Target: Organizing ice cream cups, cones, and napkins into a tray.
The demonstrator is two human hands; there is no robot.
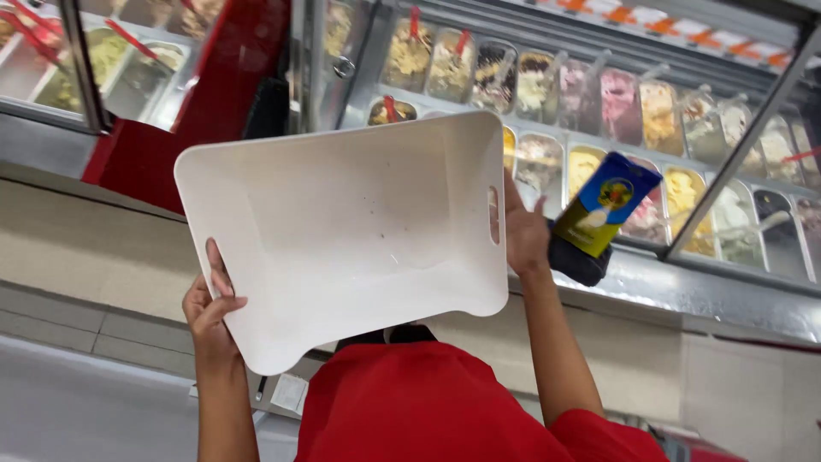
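A large white plastic tub (pixel 342 231) with slot handles is held up in front of me, its inside facing me and empty apart from a few dark specks. My left hand (pixel 208 312) grips its lower left rim. My right hand (pixel 523 233) grips the right rim beside a handle slot. My red shirt (pixel 428 411) fills the bottom of the view.
A glass-fronted freezer case (pixel 727 291) holds several tubs of ice cream (pixel 620 103) with scoops. A blue and yellow packet (pixel 609 201) sits on a dark object at the case's edge, just right of my right hand. A red panel (pixel 231 77) stands behind the tub.
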